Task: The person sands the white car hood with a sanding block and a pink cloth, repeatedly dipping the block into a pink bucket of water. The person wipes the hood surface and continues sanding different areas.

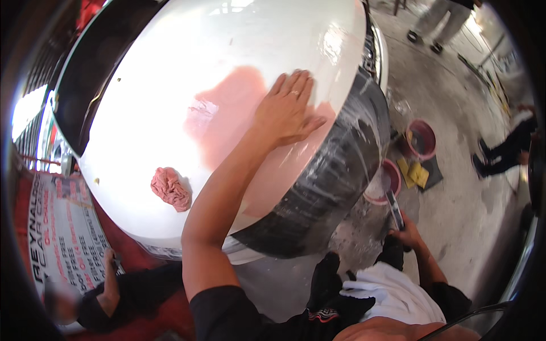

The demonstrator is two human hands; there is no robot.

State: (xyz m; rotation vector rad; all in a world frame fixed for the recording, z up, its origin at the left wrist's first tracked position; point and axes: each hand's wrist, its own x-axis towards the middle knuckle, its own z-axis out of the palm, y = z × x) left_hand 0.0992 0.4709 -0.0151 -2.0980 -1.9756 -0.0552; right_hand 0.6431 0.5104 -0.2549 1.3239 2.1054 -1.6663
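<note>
My left hand [287,111] lies flat, fingers stretched, on the white car hood [148,113]. Under and around it spreads a pink filler patch [227,131] with a smooth, partly shiny surface. Low at the right, my right hand [406,232] is closed around a long, narrow flat tool [394,209] with a pale face and dark edges; its exact kind does not show. The tool is held over the floor, by a bucket's near edge. A crumpled pink cloth [170,188] rests on the hood, left of my left forearm.
Dark, white-smeared bodywork [318,187] borders the hood. Two reddish buckets [421,139] stand on the concrete floor with yellow pads [418,173] beside them. Other people stand at the right [506,148] and far right back [441,23]; another is at lower left [108,295], near a printed banner [71,227].
</note>
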